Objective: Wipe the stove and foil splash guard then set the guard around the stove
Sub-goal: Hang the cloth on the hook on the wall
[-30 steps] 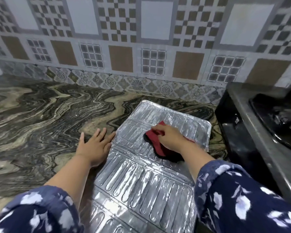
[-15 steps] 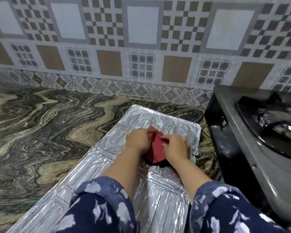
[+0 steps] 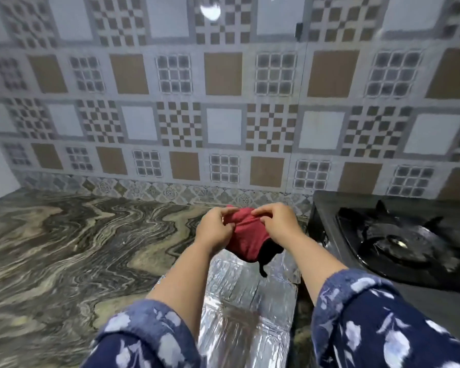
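A red and black cloth hangs in the air between both hands, above the far end of the foil splash guard. My left hand pinches its left edge and my right hand pinches its right edge. The guard lies flat on the marble counter, below my forearms, which hide much of it. The black gas stove stands to the right of the guard, with a burner and pan support visible.
A patterned tile wall rises right behind the counter and stove. The counter stretches left of the guard. Blue floral sleeves fill the bottom of the view.
Both hands have lifted the cloth off the guard and hold it up between them. One second ago the left hand lay flat on the counter. The view has tilted up toward the wall.
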{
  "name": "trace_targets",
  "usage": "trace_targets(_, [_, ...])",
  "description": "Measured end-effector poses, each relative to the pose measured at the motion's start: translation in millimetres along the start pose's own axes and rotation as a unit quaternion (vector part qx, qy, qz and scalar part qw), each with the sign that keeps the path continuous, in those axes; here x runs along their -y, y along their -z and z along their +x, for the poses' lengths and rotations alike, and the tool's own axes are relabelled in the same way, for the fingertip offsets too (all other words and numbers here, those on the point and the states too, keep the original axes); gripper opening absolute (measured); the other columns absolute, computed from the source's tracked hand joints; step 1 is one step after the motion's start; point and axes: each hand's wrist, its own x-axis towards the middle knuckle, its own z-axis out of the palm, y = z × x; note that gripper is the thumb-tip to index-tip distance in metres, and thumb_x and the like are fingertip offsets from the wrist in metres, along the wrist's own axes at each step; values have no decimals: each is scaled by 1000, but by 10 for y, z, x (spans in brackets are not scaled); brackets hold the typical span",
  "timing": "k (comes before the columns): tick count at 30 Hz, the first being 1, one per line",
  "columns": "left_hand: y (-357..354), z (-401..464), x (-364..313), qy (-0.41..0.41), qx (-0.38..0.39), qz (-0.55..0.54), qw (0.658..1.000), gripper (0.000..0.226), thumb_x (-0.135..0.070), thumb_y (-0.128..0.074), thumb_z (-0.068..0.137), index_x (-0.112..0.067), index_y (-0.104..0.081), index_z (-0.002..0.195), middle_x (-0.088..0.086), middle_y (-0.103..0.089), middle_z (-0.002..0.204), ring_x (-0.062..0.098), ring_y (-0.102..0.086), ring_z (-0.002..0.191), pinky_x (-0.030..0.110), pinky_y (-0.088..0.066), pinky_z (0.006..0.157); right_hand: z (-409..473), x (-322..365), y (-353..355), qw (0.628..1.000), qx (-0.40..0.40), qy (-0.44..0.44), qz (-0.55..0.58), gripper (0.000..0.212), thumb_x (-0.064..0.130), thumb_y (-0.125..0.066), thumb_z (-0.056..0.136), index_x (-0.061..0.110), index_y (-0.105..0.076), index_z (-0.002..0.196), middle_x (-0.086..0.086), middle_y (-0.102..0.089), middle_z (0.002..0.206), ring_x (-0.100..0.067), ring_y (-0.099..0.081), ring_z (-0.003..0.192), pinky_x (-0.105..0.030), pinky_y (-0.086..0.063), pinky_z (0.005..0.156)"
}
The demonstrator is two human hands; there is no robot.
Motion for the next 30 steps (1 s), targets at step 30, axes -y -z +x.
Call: trace_targets(30, [610,2868,-2705,-271,-202,92,937,80,-6,-66,80,-17,-25,149,4,-27,145,24,-50,121,33,-43,104,2971,1335,2606,906,-345,236,-68,30,5,-55,92,22,-73,108,-6,-67,120,-24,-60,112,-22,-40,94])
